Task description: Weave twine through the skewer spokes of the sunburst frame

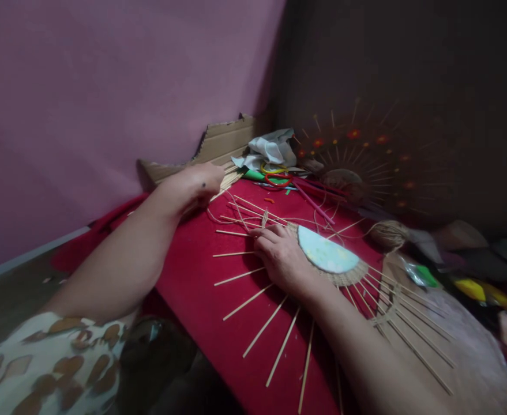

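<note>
My right hand (281,253) lies over the left side of a half-round fan frame (350,280) of thin sticks woven with twine, its fingers bent onto the sticks and the weave. A pale blue half-disc (326,249) forms the frame's centre. Farther back, my left hand (207,180) is closed with the twine (231,199) running from it toward my right fingers; its fingertips are mostly hidden. Loose sticks (236,174) lie just beyond my left hand. A ball of twine (389,235) sits to the right of the frame.
Red cloth (201,288) covers the work surface. At the back are torn cardboard (227,139), a crumpled pale wrapper (274,148) and red-handled scissors (278,180). A larger stick fan with red flowers (353,134) stands behind. Plastic packets (472,289) lie at right.
</note>
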Demonstrator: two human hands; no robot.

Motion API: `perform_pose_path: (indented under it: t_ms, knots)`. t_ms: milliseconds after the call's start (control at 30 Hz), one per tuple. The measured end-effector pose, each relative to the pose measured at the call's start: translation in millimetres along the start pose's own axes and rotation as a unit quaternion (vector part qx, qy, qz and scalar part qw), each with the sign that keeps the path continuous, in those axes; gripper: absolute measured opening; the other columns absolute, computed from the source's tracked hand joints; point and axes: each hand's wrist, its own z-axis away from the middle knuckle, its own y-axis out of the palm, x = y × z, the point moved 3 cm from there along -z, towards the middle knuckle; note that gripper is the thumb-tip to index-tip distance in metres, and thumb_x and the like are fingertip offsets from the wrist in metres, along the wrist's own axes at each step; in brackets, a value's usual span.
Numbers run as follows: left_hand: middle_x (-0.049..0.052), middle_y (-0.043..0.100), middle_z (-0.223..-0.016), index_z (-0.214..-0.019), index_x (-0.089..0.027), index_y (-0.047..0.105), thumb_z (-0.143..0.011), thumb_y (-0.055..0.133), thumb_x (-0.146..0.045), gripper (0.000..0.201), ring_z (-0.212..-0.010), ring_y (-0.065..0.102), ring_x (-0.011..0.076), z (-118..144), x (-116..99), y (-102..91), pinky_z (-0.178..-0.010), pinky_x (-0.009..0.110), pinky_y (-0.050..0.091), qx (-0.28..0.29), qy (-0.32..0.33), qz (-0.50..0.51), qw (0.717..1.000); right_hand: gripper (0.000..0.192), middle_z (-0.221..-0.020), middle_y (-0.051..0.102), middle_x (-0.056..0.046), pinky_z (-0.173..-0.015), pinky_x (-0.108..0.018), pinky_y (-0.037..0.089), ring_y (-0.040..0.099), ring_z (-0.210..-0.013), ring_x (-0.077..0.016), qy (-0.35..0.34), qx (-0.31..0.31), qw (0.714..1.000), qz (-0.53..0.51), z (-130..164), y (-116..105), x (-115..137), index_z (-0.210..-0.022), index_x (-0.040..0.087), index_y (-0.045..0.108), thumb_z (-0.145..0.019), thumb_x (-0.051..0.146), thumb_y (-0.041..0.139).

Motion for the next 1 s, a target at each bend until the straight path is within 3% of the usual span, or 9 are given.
perform_pose_path:
  t_ms: [133,233,367,467,700,867,1000]
  knots:
    - [0.009,0.070,-0.064,-0.068,-0.017,0.073,-0.049,0.072,-0.011,0.020,-0.076,0.067,0.0292,9,-3,-3.5,-0.070,0.032,0.050,0.077,-0.031,-0.144,0.986,0.016,-0.113,0.066,-0.007,-0.083,-0.040,0.040,0.048,-0.094,-0.0226,0.008,0.007,1.000,0.016,0,1,1,-0.082,0.018,0.059,-0.088,0.008,0.047]
    - [0.012,0.073,-0.075,-0.075,-0.015,0.073,-0.048,0.068,-0.004,0.029,-0.078,0.068,0.0286,15,-9,-3.9,-0.068,0.030,0.050,0.098,-0.023,-0.184,0.978,0.016,-0.115,0.064,-0.009,-0.081,-0.040,0.040,0.048,-0.095,-0.0235,0.014,0.002,1.000,0.025,-1,1,0,-0.086,0.018,0.058,-0.087,0.007,0.046]
    - [0.015,0.074,-0.088,-0.085,-0.015,0.074,-0.058,0.064,-0.008,0.030,-0.084,0.068,0.0283,15,-10,-5.4,-0.071,0.029,0.049,0.049,-0.048,-0.152,0.986,0.016,-0.113,0.063,-0.010,-0.080,-0.039,0.041,0.048,-0.094,-0.0235,0.014,-0.001,1.000,0.025,-1,3,-1,-0.085,0.017,0.058,-0.086,0.007,0.046]
    - [0.015,0.074,-0.084,-0.088,-0.013,0.073,-0.069,0.059,-0.014,0.024,-0.084,0.068,0.0268,11,-7,-7.5,-0.071,0.027,0.049,0.004,-0.079,-0.118,0.990,0.015,-0.111,0.064,-0.011,-0.080,-0.039,0.042,0.048,-0.092,-0.0232,0.009,-0.007,1.000,0.024,0,4,-2,-0.086,0.016,0.058,-0.086,0.007,0.047]
    - [0.009,0.072,-0.070,-0.081,-0.014,0.070,-0.072,0.056,-0.014,0.017,-0.066,0.067,0.0190,10,-3,-3.9,-0.061,0.022,0.047,0.008,-0.095,-0.028,0.995,0.016,-0.111,0.063,-0.012,-0.079,-0.039,0.042,0.047,-0.092,-0.0231,0.009,-0.008,1.000,0.021,0,3,-2,-0.087,0.017,0.058,-0.085,0.007,0.046]
    - [0.004,0.068,-0.062,-0.076,-0.018,0.064,-0.077,0.052,-0.019,0.012,-0.050,0.062,0.0134,10,5,5.9,-0.053,0.022,0.045,0.108,-0.052,0.150,0.981,0.016,-0.109,0.063,-0.013,-0.080,-0.040,0.042,0.048,-0.093,-0.0234,0.012,-0.009,1.000,0.017,-1,2,-1,-0.087,0.016,0.059,-0.086,0.007,0.045]
    - [0.003,0.063,-0.052,-0.071,-0.019,0.064,-0.076,0.057,-0.025,0.011,-0.052,0.064,0.0161,11,10,10.7,-0.058,0.025,0.047,0.186,-0.037,0.112,0.975,0.017,-0.110,0.063,-0.013,-0.079,-0.040,0.042,0.048,-0.093,-0.0238,0.016,-0.006,1.000,0.019,-1,3,-1,-0.088,0.016,0.059,-0.086,0.007,0.045]
